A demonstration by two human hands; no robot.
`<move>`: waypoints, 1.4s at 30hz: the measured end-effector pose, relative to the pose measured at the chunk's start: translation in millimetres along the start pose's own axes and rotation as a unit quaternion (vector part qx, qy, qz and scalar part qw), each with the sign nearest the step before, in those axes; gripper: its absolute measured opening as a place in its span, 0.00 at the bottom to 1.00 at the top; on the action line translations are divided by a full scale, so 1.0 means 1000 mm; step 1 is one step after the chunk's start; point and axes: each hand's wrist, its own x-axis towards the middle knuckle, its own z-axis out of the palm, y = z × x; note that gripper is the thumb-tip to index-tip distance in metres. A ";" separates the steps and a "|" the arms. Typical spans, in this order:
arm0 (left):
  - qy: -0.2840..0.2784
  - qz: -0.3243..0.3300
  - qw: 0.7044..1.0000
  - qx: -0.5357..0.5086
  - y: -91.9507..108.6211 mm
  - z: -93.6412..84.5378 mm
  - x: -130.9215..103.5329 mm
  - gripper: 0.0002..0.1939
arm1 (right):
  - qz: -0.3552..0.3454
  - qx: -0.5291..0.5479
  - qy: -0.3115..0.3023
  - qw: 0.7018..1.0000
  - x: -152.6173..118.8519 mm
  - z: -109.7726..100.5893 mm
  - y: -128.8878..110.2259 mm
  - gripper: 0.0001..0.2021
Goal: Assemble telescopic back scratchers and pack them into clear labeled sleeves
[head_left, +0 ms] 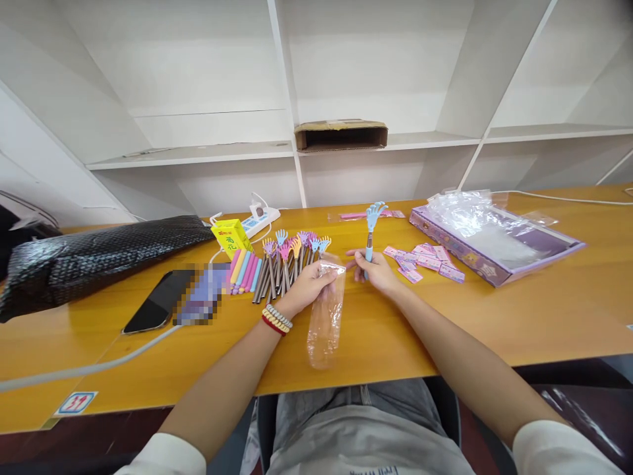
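My left hand [311, 285] pinches the top of a clear plastic bag [325, 336], which hangs down over the table's front part. In my right hand [378, 270] is a light blue back scratcher [374, 218], held upright by its handle with the claw end up. The two hands are a little apart. Just beyond my left hand lies a bunch of metal back scratcher rods with colourful claw heads [284, 264]. Left of them sits a stack of pastel handles [244, 272]. Small pink and purple printed cards [425, 257] are scattered right of my right hand.
A purple box [499, 274] piled with clear bags [469, 214] stands at right. A packed pink item [366, 215] lies at the back. Leftward are a yellow box [230, 236], power strip [262, 223], phone [158, 303] and black wrapped parcel [109, 254]. A cardboard box [341, 125] sits on the shelf.
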 end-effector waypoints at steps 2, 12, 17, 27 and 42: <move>-0.009 0.005 1.000 0.002 0.001 0.000 0.000 0.16 | -0.008 0.015 -0.002 1.000 -0.001 0.004 0.000 0.25; -0.077 0.033 0.995 0.046 0.000 -0.003 -0.002 0.20 | -0.012 0.108 -0.119 0.987 -0.005 -0.001 0.001 0.25; -0.128 0.005 0.991 0.046 -0.002 -0.003 -0.001 0.18 | -0.023 0.122 -0.095 0.988 -0.008 -0.001 -0.004 0.22; 0.012 -0.005 0.999 -0.044 -0.001 0.001 0.001 0.21 | -0.035 0.113 -0.068 0.991 -0.004 -0.004 -0.001 0.21; 0.049 0.039 0.996 -0.070 -0.005 0.001 0.004 0.28 | -0.007 0.079 -0.131 0.988 -0.006 -0.005 0.002 0.22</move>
